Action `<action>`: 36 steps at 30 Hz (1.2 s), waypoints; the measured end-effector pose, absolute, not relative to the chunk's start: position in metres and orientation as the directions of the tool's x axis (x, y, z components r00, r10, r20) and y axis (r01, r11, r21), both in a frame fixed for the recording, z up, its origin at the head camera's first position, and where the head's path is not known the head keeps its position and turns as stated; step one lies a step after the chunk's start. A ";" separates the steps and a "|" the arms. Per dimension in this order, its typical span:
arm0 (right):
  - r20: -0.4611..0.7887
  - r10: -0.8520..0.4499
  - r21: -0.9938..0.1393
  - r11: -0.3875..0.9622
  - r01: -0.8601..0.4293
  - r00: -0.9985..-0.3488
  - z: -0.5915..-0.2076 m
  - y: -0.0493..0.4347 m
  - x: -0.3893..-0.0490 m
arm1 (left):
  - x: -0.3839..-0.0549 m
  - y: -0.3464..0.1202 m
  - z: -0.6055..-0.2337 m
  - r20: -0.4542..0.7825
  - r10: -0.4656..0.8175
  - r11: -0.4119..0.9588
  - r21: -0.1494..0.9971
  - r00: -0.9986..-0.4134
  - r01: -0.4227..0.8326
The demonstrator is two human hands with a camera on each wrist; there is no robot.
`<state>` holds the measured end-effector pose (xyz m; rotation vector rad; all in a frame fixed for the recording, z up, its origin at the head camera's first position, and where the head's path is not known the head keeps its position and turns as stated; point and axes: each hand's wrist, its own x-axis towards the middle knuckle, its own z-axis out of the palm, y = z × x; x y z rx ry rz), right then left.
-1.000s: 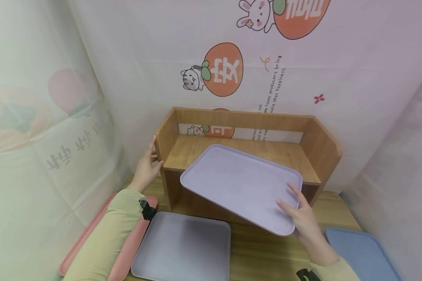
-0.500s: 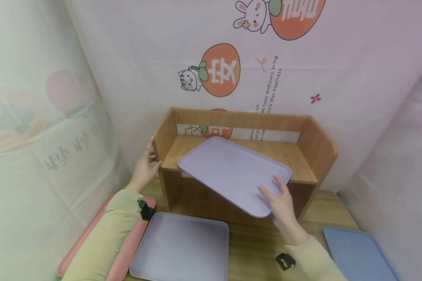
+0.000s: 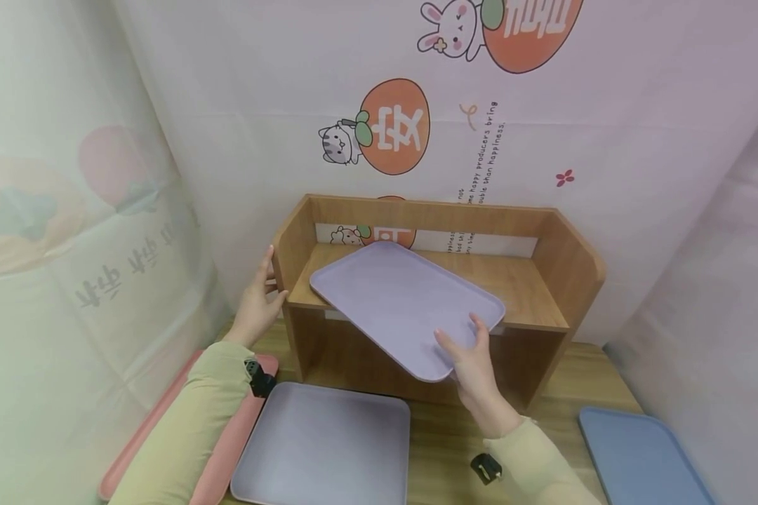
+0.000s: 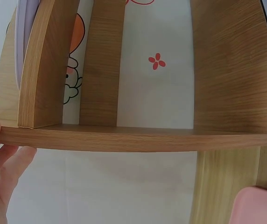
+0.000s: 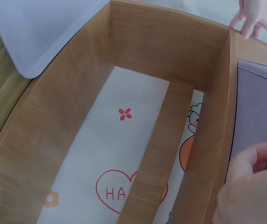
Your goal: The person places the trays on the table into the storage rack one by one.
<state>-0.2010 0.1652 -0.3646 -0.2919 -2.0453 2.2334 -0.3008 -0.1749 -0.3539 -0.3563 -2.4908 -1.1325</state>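
My right hand (image 3: 475, 368) grips a lavender tray (image 3: 404, 298) near its front right corner, with the thumb on the upper face and other fingers hidden underneath. That tray lies askew over the upper board of a wooden desktop shelf (image 3: 512, 284), and its front corner juts past the board's edge. In the right wrist view, part of the tray (image 5: 262, 105) shows beside the board. My left hand (image 3: 255, 308) rests on the outer side of the shelf's left panel. The left wrist view shows its fingers (image 4: 13, 168) touching the panel's edge.
A second lavender tray (image 3: 322, 442) lies on the wooden table (image 3: 442, 456) before the shelf. A pink tray (image 3: 145, 428) lies left of it, partly under my left sleeve, and a blue tray (image 3: 644, 456) lies at the right. Printed cloth (image 3: 246, 126) hangs behind and at both sides.
The held tray has moved leftward and back, lower onto the shelf's upper board, and my right hand has travelled left with it. My left hand has stayed on the left panel.
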 end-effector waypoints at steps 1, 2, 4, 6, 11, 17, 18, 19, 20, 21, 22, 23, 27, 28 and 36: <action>-0.079 0.175 -0.992 -0.107 0.061 -0.981 -0.365 0.165 -0.200 | -0.300 -0.175 -0.354 0.441 0.073 0.643 0.665 -0.895 0.380; -0.086 0.151 -0.990 -0.124 0.067 -0.985 -0.364 0.167 -0.199 | -0.300 -0.175 -0.354 0.442 0.074 0.642 0.665 -0.894 0.382; -0.097 0.113 -0.982 -0.170 0.077 -0.989 -0.363 0.172 -0.197 | -0.300 -0.175 -0.354 0.447 0.077 0.643 0.661 -0.891 0.387; -0.107 0.091 -0.973 -0.215 0.085 -0.990 -0.361 0.181 -0.197 | -0.300 -0.175 -0.354 0.453 0.079 0.643 0.658 -0.888 0.393; -0.128 0.048 -0.941 -0.322 0.106 -0.991 -0.356 0.212 -0.200 | -0.300 -0.175 -0.354 0.461 0.080 0.642 0.654 -0.884 0.400; -0.115 -0.068 -0.921 -0.366 0.132 -0.991 -0.358 0.235 -0.206 | -0.300 -0.176 -0.356 0.468 0.077 0.648 0.647 -0.880 0.401; -0.111 -0.082 -0.921 -0.367 0.134 -0.990 -0.358 0.237 -0.207 | -0.300 -0.176 -0.357 0.471 0.078 0.646 0.647 -0.879 0.404; -0.106 -0.092 -0.920 -0.368 0.133 -0.990 -0.359 0.239 -0.208 | -0.300 -0.176 -0.357 0.472 0.078 0.645 0.648 -0.878 0.405; -0.104 -0.098 -0.919 -0.371 0.134 -0.990 -0.359 0.240 -0.208 | -0.300 -0.176 -0.358 0.472 0.080 0.642 0.649 -0.878 0.408; -0.102 -0.104 -0.918 -0.373 0.134 -0.989 -0.360 0.240 -0.209 | -0.300 -0.176 -0.358 0.472 0.080 0.641 0.650 -0.878 0.408; -0.101 -0.106 -0.917 -0.376 0.134 -0.989 -0.360 0.240 -0.209 | -0.300 -0.176 -0.358 0.473 0.080 0.639 0.652 -0.878 0.409; -0.104 -0.102 -0.915 -0.381 0.135 -0.989 -0.360 0.240 -0.209 | -0.299 -0.176 -0.358 0.472 0.079 0.636 0.654 -0.878 0.409; -0.128 -0.078 -0.903 -0.402 0.149 -0.989 -0.359 0.235 -0.205 | -0.300 -0.176 -0.359 0.469 0.080 0.635 0.656 -0.880 0.408; -0.136 -0.067 -0.902 -0.404 0.152 -0.988 -0.359 0.233 -0.204 | -0.300 -0.177 -0.359 0.471 0.081 0.634 0.656 -0.878 0.410; -0.146 0.064 -0.911 -0.399 0.109 -0.987 -0.354 0.222 -0.200 | -0.301 -0.176 -0.356 0.483 0.089 0.628 0.652 -0.871 0.425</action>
